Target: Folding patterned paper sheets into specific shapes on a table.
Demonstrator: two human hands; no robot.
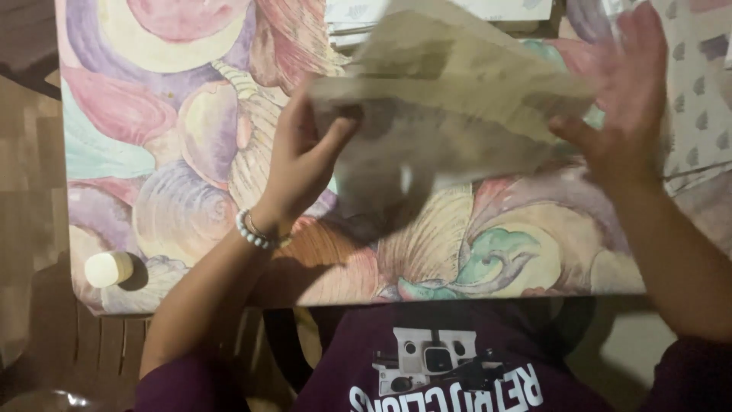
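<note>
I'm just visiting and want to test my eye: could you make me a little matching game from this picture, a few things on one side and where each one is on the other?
Things:
1. brown paper sheet
2. small cream cylinder
3. white bead bracelet
4. patterned table cover

Places:
A. near the table's left front corner
B. around the left wrist
C. held up between the left hand and the right hand
D. spread over the tabletop

Pairs: 1-C, 2-A, 3-B, 4-D
</note>
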